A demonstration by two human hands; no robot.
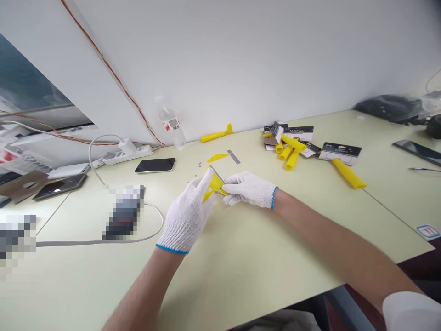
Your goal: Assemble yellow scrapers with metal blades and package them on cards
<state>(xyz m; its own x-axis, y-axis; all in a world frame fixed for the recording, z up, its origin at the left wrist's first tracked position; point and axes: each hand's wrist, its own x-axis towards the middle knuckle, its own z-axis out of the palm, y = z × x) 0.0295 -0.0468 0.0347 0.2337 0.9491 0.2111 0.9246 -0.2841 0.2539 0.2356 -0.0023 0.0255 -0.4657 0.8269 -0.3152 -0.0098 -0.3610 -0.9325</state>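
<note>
Between my two white-gloved hands is a yellow scraper with a metal blade along its upper edge. My left hand is closed around its left side, hiding part of it. The fingers of my right hand pinch its right end, near what looks like a small screw. Just beyond lie a loose grey metal blade with holes and a flat, curved yellow piece. Tiny metal bits, too small to name, are to their left. Farther back, a yellow handle rests near the wall.
Several yellow scrapers with black-and-white cards are piled at the back right, and another carded yellow scraper lies nearer. A plastic bottle, a phone and a power strip stand or lie on the left. A white cable crosses the table.
</note>
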